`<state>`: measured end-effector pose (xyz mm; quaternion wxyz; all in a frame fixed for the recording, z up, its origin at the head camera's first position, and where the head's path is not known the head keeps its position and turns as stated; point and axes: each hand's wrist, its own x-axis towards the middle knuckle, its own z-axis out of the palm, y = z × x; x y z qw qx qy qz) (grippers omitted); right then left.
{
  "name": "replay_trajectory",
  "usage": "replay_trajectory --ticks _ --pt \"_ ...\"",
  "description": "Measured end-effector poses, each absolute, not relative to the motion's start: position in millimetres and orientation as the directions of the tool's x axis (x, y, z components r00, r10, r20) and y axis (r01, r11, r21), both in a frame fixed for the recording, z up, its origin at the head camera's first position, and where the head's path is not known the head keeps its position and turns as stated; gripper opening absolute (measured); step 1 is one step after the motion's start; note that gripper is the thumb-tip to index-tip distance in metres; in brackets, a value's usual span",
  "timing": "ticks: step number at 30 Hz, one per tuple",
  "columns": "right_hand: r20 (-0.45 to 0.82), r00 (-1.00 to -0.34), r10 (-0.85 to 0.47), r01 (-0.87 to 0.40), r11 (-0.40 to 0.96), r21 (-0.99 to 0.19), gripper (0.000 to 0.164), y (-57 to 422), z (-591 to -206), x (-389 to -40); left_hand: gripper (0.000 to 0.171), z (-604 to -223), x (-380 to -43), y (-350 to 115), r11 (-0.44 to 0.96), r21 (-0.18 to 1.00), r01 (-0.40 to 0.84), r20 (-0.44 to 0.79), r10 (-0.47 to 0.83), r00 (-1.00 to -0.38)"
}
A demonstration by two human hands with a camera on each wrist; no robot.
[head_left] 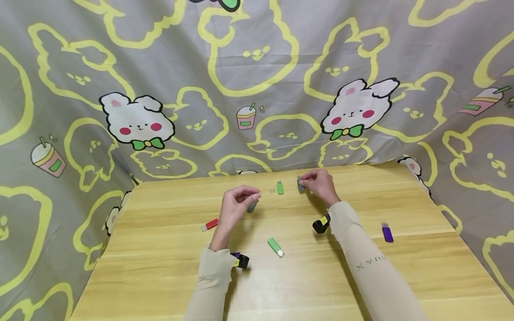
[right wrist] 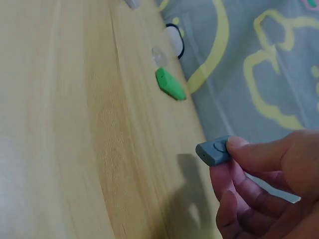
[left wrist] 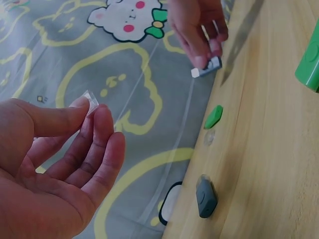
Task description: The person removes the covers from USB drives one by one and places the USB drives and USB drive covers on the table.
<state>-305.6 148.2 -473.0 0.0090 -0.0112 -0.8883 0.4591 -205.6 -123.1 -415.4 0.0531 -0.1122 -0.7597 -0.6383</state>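
Note:
My left hand (head_left: 234, 208) pinches a small clear plastic cap (left wrist: 91, 102) between thumb and fingertip, above the back of the table. My right hand (head_left: 321, 183) holds a grey-blue USB stick (right wrist: 213, 151) between thumb and fingers near the back edge, its metal plug pointing away. On the table below the left hand lies another grey-blue USB stick (left wrist: 206, 200), partly covered by that hand in the head view. Between the hands, a green USB stick (head_left: 280, 188) lies with a loose clear cap (head_left: 272, 191) beside it.
A second green USB stick (head_left: 275, 247) lies mid-table (head_left: 160, 276), nearer the front. A red USB stick (head_left: 210, 224) is at the left, by the left forearm. Towards the right lies a purple USB stick (head_left: 387, 233). A patterned curtain (head_left: 257, 147) hangs behind the table.

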Motion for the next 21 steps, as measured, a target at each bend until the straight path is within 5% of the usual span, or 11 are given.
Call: replay_trajectory --ticks 21 --pt "-0.07 -0.997 0.029 0.068 0.741 -0.668 0.016 143 -474 -322 0.011 -421 -207 -124 0.175 0.965 0.197 0.181 0.105 -0.978"
